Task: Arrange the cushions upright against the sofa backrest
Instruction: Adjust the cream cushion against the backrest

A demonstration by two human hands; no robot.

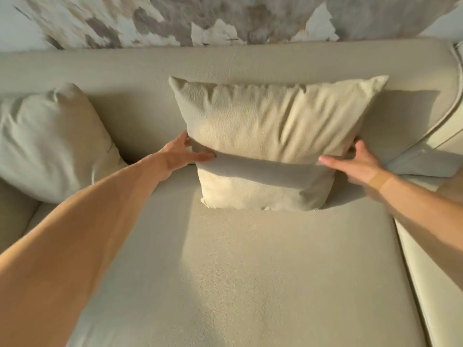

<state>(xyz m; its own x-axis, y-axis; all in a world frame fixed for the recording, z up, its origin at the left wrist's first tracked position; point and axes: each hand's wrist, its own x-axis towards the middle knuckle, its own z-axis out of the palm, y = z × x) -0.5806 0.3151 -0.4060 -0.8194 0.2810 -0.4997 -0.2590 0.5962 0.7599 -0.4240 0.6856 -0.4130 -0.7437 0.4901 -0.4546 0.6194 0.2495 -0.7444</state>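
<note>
A beige square cushion (270, 136) stands upright in the middle of the sofa, its back resting on the backrest (225, 63). My left hand (183, 154) grips its left edge, thumb on the front and fingers behind. On the cushion's right edge my right hand (355, 164) holds the same way. A second, paler cushion (50, 141) leans upright against the backrest at the far left, apart from both hands.
The beige seat (250, 271) spreads out in front of the cushion. A seam at the right separates it from another seat section (431, 259). The sofa's corner padding (451, 116) rises at the right. A patterned wall (175, 18) lies behind the backrest.
</note>
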